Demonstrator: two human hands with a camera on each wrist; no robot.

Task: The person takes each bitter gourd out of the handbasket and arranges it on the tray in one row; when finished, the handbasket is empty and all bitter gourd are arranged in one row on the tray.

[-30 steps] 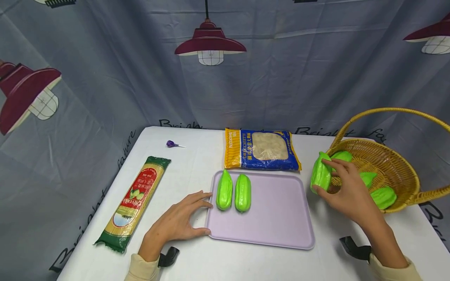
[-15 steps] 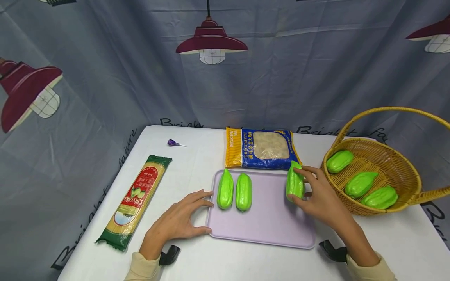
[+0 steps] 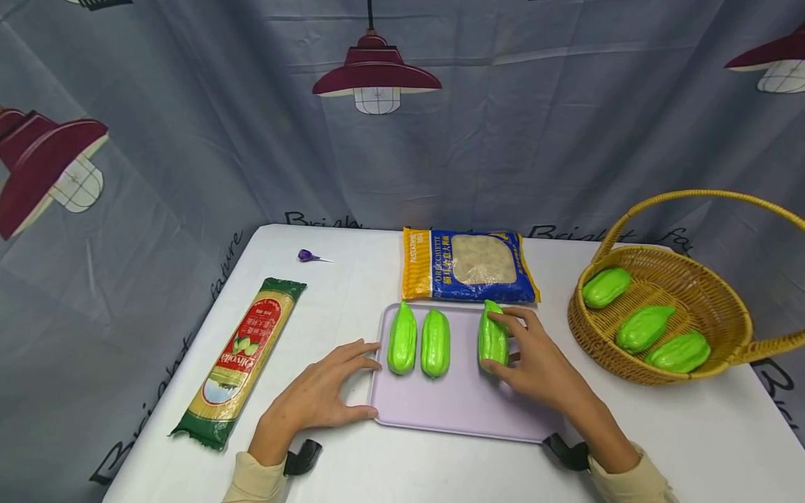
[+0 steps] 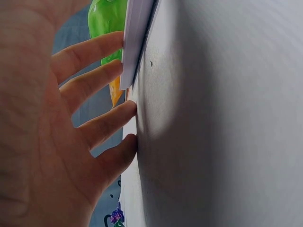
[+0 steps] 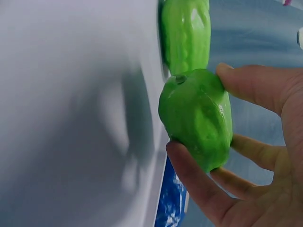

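My right hand pinches a bright green, ridged bitter gourd between thumb and fingers, over the right half of the lilac tray. In the right wrist view this bitter gourd shows its blunt end, and its shadow falls on the tray. Two more bitter gourds, one at the left edge and one beside it, lie on the tray. My left hand spreads its fingers at the tray's left side, and fingertips touch the rim in the left wrist view.
At the right stands a wicker basket with a tall handle and several bitter gourds inside. Behind the tray lies a blue and yellow orecchiette bag. A spaghetti packet and a small purple-headed item lie on the left.
My right hand has carried the bitter gourd leftward from the basket's rim to above the tray. The left hand has stayed at the tray's left edge.
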